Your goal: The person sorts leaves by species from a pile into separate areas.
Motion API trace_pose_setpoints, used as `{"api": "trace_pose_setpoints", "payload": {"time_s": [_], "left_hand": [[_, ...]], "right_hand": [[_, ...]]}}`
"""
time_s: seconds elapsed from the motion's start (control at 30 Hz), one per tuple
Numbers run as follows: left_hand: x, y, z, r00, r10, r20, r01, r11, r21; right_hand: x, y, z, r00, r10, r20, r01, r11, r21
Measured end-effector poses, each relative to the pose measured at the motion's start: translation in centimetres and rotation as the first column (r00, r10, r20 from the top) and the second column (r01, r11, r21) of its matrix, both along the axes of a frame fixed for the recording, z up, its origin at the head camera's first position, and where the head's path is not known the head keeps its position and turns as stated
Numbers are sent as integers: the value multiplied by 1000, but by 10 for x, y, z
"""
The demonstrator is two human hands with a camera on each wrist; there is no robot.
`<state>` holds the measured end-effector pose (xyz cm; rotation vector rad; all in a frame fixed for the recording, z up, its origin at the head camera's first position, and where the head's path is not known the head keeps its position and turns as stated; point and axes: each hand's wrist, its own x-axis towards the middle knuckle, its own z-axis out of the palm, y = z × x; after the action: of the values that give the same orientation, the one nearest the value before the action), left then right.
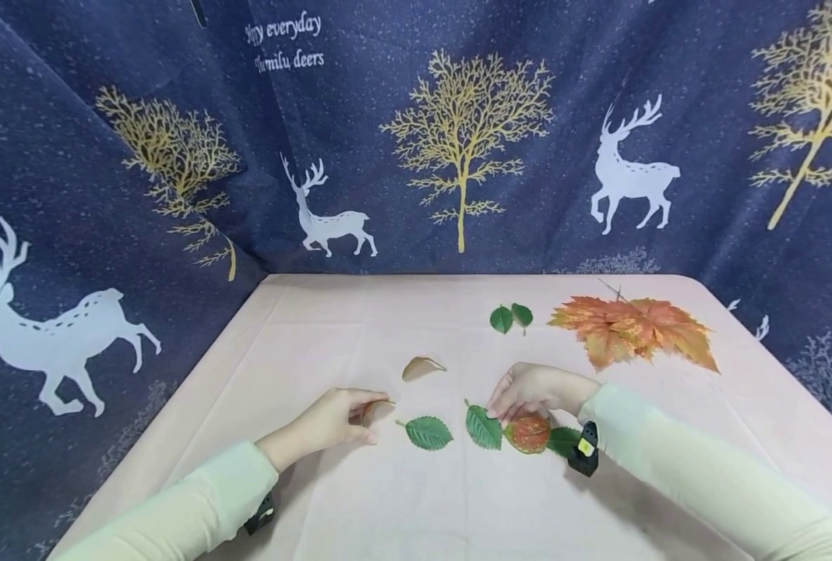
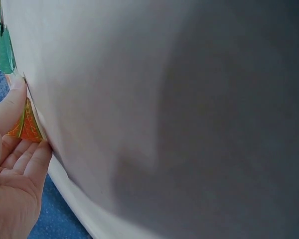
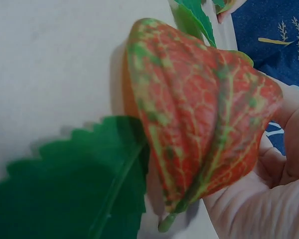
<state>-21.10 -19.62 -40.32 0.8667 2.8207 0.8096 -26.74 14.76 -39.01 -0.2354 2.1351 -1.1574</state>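
In the left wrist view, your left hand (image 2: 16,179) pinches the orange leaf (image 2: 32,124): the thumb is on one end and the fingertips on the other, so this grip is drawn together around it.

In the right wrist view, the red-and-green leaf (image 3: 189,114) covers the fingertips of your right hand (image 3: 274,201). You cannot tell from here if this grip is pinching or only touching. The leaf is tilted, its short stem downward, and a toothed green leaf (image 3: 84,184) lies just beside it.

In the head view, the red-and-green leaf is under your right hand, on the pink counter (image 1: 332,335); a second green leaf (image 1: 484,430) touches your fingers there. The third green leaf (image 1: 427,433) lies between your two hands. The curled brown leaf (image 1: 419,368) is farther from you. Near the far right corner lie two small green leaves (image 1: 502,319) and, just beside them, orange maple leaves (image 1: 633,327).
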Motion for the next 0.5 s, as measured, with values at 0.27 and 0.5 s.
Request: {"api": "trace_pose_setpoints", "payload": {"time_s": [0.27,0.5], "left_hand": [[0,0,-1,1000,0,-3,0,1000,-1],[-1,-2,-2,1000,-2,-10,2,1000,-1]], "right_hand": [[-2,2,-2,999,-1,37,3,999,-49],[-4,2,0,997,17,74,-10,995,-98]]}}
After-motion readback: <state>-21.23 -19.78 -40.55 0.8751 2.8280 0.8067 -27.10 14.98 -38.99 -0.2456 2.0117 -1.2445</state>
